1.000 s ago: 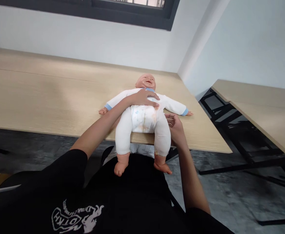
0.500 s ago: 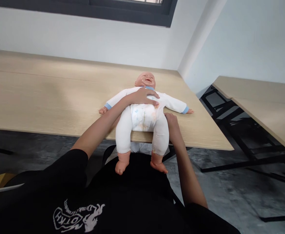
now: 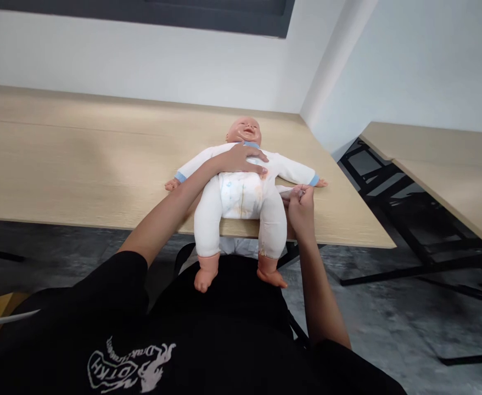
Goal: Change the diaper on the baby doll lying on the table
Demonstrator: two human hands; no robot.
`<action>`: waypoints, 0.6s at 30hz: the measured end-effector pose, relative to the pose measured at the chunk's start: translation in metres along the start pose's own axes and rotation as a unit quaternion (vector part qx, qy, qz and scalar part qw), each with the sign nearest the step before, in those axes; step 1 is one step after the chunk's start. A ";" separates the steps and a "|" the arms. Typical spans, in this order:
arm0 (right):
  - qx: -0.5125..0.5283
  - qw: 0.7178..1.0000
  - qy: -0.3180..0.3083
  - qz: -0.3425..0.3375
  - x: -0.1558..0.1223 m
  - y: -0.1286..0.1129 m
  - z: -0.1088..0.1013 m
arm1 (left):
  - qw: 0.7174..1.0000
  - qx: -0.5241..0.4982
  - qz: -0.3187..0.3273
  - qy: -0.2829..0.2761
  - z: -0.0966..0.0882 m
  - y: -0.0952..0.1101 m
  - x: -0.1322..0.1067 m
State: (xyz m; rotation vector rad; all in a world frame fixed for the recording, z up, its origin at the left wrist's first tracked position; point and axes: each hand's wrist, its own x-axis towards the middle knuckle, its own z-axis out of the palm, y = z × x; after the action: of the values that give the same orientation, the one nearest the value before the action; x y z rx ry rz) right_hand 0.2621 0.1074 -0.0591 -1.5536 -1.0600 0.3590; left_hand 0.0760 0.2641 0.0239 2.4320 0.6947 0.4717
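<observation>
A baby doll [image 3: 274, 216] in a white suit with blue cuffs lies on its back at the table's front edge, its legs hanging over. A white diaper [image 3: 241, 198] with a coloured print covers its front between the legs. My left hand [image 3: 241, 159] lies across the belly with fingers spread, on the diaper's upper edge. Beside the doll's hip, my right hand [image 3: 301, 206] is closed in a pinch on the diaper's side flap [image 3: 282, 190], which is pulled outward from the hip. The diaper's back part is hidden under the doll.
The wooden table [image 3: 80, 159] runs along the wall, with a dark window frame [image 3: 224, 19] above. A second table [image 3: 438, 159] with black folding legs stands to the right, across a gap. A yellow object [image 3: 2, 312] shows at the lower left.
My right hand has come up and outward from beside the doll's thigh, and the diaper's side flap now shows in its fingers. My left hand stays on the belly.
</observation>
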 end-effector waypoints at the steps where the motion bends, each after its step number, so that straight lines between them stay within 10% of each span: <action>1: 0.011 1.000 0.002 -0.002 0.000 0.001 0.000 | 1.000 -0.001 0.001 0.000 0.000 0.000 0.000; 10: 0.123 0.992 -0.004 -0.007 0.018 -0.006 -0.025 | 1.000 0.001 0.002 -0.011 0.000 -0.003 0.000; 18: 0.109 0.974 -0.182 -0.077 0.087 -0.026 -0.012 | 1.000 0.002 0.019 -0.021 0.000 -0.005 0.000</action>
State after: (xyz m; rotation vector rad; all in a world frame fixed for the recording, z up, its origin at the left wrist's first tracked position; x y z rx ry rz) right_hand 0.3070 0.1659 -0.0048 -1.2263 -1.3650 0.6485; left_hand 0.0741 0.2676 0.0212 2.4562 0.6331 0.4323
